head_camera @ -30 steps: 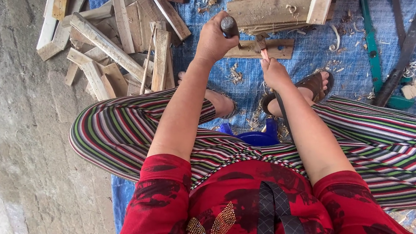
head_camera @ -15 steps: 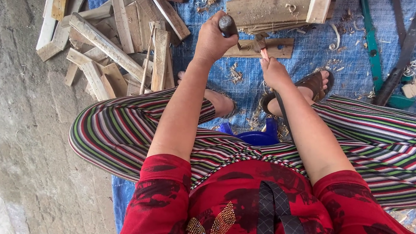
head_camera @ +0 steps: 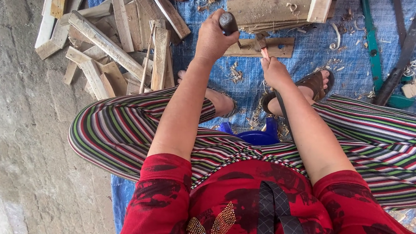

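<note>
My left hand (head_camera: 211, 41) is raised and closed around a dark rounded tool handle (head_camera: 228, 23); the tool's head is hidden behind the hand. Just to its right and lower, my right hand (head_camera: 274, 72) grips a thin chisel-like tool with a reddish shaft (head_camera: 264, 53). That tool's tip rests on a small flat wooden block (head_camera: 282, 47) lying on the blue tarp (head_camera: 347, 49). The two hands are close together but apart.
I sit on a low blue stool (head_camera: 255, 137), with a sandalled foot (head_camera: 315, 80) near the block. Scrap wood pieces (head_camera: 111, 45) are piled at the left and planks (head_camera: 278, 5) lie beyond. A green tool (head_camera: 370, 37) and a dark curved bar (head_camera: 408, 49) lie right. Bare concrete (head_camera: 13, 124) spreads left.
</note>
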